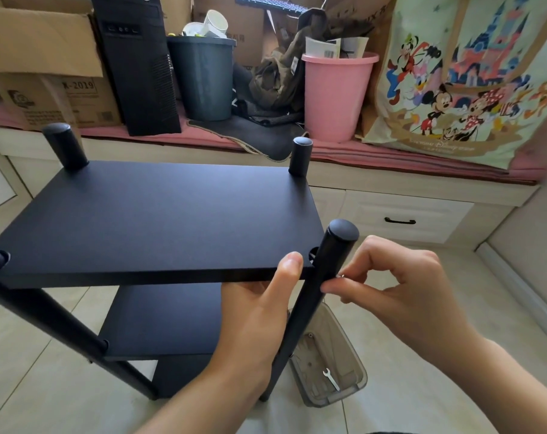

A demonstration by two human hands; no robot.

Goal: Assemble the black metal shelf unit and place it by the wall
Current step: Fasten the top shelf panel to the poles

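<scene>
My left hand (259, 311) steadies the top shelf (159, 220) while my right hand (400, 286) works at the near post (325, 270)

The black shelf unit (159, 321) stands on the tiled floor (46, 386) before the window seat; my left thumb lies on the shelf's front edge, fingers curled beneath, gripping it; my right fingers pinch a small silver screw (340, 276) against the post; a clear box (331, 364) with a wrench (331, 379) sits beside its foot

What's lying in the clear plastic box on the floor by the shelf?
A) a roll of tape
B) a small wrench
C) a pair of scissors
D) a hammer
B: a small wrench lies on the bottom of the box, which sits on the floor tiles just right of the shelf.
</scene>
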